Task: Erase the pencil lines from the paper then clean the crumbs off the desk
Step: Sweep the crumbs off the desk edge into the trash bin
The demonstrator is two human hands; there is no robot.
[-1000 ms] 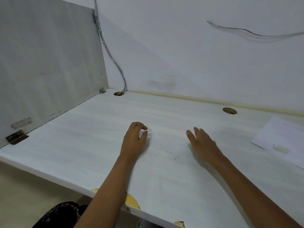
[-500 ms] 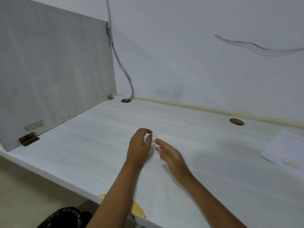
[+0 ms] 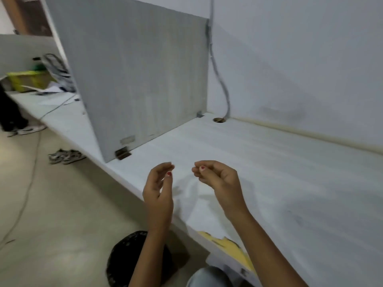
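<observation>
- Left hand and right hand: both have lifted off the surface since half a second ago, when they lay on it close together. They now hang above its front edge, side by side and apart.
- View: has swung left since then, so the paper that showed at the right end of the surface is out of frame.
- Crumbs: too small to make out, on the surface or in either hand.
- Left hand, state: palm turned toward the right hand, fingers loosely curved, thumb near the fingertips but not touching them; nothing seen in it.
- Right hand, state: fingers curled in, tips bunched against the thumb. I cannot tell whether anything lies between them.
- Surface: pale wood grain, front edge chipped to yellow below the right forearm.
- Divider panel: grey, upright on the left end of the surface, with a metal bracket at its near foot.
- Cable: grey, runs down the wall corner into a round hole at the back of the surface.
- Floor: beige; a pair of shoes lies beside the neighbouring desk.
- Yellow box: on the neighbouring desk beyond the panel, among loose papers.
</observation>
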